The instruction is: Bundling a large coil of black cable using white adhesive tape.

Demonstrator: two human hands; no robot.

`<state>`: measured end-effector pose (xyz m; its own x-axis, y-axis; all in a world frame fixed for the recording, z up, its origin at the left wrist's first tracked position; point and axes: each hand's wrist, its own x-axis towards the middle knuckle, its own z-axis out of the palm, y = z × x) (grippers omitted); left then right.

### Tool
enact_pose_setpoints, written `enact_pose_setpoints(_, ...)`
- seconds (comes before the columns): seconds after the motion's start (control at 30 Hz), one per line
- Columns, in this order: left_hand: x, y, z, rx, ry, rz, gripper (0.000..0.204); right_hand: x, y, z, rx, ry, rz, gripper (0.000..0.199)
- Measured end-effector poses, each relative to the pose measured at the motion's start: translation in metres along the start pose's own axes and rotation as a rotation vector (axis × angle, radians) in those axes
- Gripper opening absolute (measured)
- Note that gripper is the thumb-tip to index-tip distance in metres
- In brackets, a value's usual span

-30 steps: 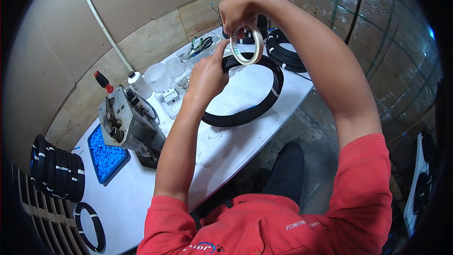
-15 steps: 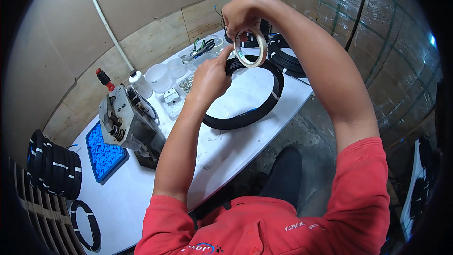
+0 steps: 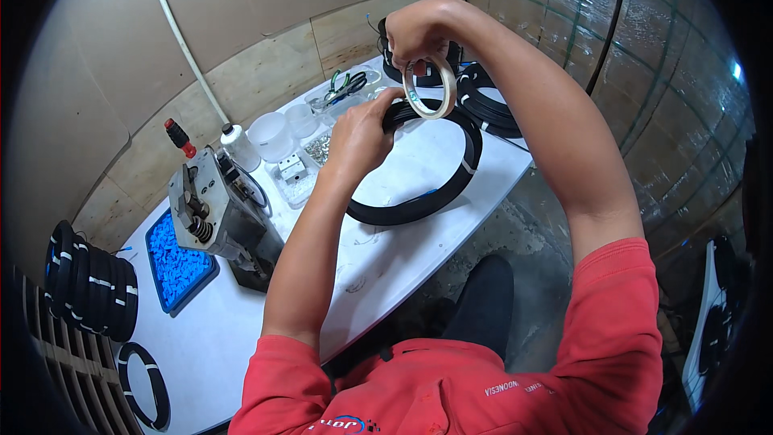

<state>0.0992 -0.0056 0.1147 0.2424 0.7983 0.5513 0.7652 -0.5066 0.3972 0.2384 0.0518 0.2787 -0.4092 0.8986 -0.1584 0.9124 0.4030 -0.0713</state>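
Note:
A coil of black cable (image 3: 423, 208) rests partly on the white table, its far left side tipped up in my left hand (image 3: 360, 135). The fingers of that hand are closed around the bundle. Above the same part of the coil, my right hand (image 3: 412, 35) bends over at the wrist and grips a roll of pale tape (image 3: 448, 90). The roll hangs upright, its lower rim close to the coil. My right fingertips are partly hidden behind the roll. A white band (image 3: 469, 167) wraps the coil's right side.
A metal bench press (image 3: 229, 221) stands left of my left forearm, beside a blue tray (image 3: 211, 272) of small blue pieces. Clear tubs (image 3: 269, 135), a thread spool (image 3: 238, 145) and pliers (image 3: 348, 85) line the back. More black coils lie at far right (image 3: 487, 105) and left (image 3: 93, 290).
The tape roll and my right hand have dropped slightly. My left forefinger, stretched toward the roll before, now curls over the coil, whose far side has risen slightly.

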Motion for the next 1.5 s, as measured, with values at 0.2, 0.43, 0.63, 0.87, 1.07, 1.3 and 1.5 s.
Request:
enact_pose_setpoints(0.2,0.001,0.003,-0.002,0.036,-0.005,-0.064,0.051,-0.004,0.000,0.000,0.035,0.007,-0.002,0.020)
enact_pose_setpoints(0.43,0.000,0.000,0.000,0.040,0.013,0.020,0.046,-0.004,-0.005,0.000,0.022,0.007,0.012,0.020)
enact_pose_setpoints(0.63,0.002,0.000,0.000,0.021,-0.028,0.000,0.043,-0.015,-0.009,0.001,-0.006,0.030,0.011,0.020)
enact_pose_setpoints(0.87,0.004,0.002,-0.004,0.028,-0.040,-0.028,0.035,-0.043,-0.002,0.024,0.048,0.166,-0.072,0.018)
enact_pose_setpoints(1.07,0.002,-0.011,-0.009,0.031,-0.047,-0.041,0.034,-0.069,0.002,0.099,0.329,0.480,-0.092,0.021)
enact_pose_setpoints(1.3,0.003,-0.012,-0.002,-0.035,0.000,0.010,0.028,-0.031,0.009,0.230,1.622,0.678,-0.056,0.024)
enact_pose_setpoints(1.5,0.000,-0.012,-0.005,-0.031,0.035,0.077,0.027,-0.013,0.010,0.240,1.520,0.702,-0.071,0.021)
